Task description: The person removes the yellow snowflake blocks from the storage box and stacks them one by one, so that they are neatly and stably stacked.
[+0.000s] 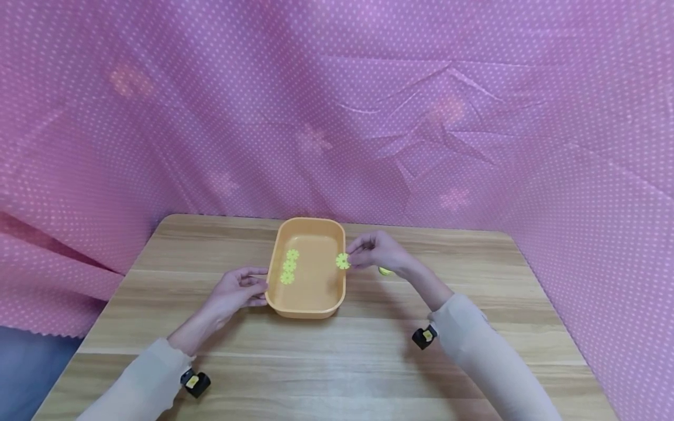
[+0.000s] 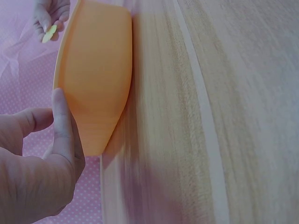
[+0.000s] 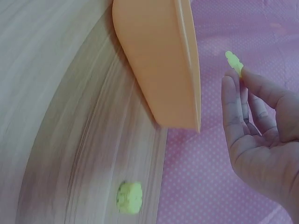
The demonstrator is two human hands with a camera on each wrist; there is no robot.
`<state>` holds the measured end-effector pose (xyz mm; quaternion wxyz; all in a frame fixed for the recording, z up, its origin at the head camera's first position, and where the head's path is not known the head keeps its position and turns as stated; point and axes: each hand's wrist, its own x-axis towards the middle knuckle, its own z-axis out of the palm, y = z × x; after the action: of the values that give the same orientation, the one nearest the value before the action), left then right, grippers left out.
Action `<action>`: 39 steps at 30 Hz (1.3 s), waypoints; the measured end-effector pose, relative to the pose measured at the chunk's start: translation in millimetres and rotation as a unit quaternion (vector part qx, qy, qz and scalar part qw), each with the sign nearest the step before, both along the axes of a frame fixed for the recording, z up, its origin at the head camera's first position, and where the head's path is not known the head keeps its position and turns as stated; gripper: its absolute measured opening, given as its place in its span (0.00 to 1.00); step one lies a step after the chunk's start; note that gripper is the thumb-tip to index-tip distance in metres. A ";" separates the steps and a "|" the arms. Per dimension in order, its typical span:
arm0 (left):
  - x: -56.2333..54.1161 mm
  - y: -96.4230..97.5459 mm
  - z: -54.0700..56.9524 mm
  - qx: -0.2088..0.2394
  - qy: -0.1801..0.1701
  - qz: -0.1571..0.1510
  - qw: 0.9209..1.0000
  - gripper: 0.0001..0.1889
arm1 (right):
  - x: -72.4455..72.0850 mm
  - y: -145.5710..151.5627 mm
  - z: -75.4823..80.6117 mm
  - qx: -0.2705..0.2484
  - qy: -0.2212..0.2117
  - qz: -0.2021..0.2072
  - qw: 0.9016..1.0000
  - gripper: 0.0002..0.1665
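Observation:
An orange rectangular basin (image 1: 315,292) stands on the wooden table. Inside it, along the left side, three yellow-green flower-shaped pieces (image 1: 289,265) lie in a row. My left hand (image 1: 239,290) touches the basin's left side, its fairly straight fingers (image 2: 60,116) against the outer wall at the rim. Over the right rim, my right hand (image 1: 376,251) pinches another flower-shaped piece (image 3: 233,61) between thumb and fingertips. Beneath that forearm, a short stack of such pieces (image 3: 130,198) sits on the table, mostly hidden in the head view.
The wooden table (image 1: 326,362) has rounded far corners. Pink dotted cloth (image 1: 316,117) hangs behind it and at both sides. A small black camera (image 1: 196,383) is strapped on the left wrist, and another camera (image 1: 423,337) on the right.

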<state>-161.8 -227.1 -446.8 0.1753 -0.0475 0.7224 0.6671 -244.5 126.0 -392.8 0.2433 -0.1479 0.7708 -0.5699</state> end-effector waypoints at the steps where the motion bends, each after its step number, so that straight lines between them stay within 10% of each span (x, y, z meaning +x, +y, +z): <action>1: 0.6 0.6 0.0 0.001 0.000 0.001 1.000 0.27 | -0.4 4.5 0.2 0.001 0.001 -0.003 1.000 0.16; 39: 21.0 10.6 0.7 -0.003 0.008 0.011 1.000 0.26 | -9.3 101.2 -64.6 0.006 -0.042 -0.125 0.991 0.24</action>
<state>-140.8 -216.5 -446.1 0.1626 -0.0506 0.7250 0.6673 -253.8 227.2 -457.4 0.2032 -0.0252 0.7760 -0.5965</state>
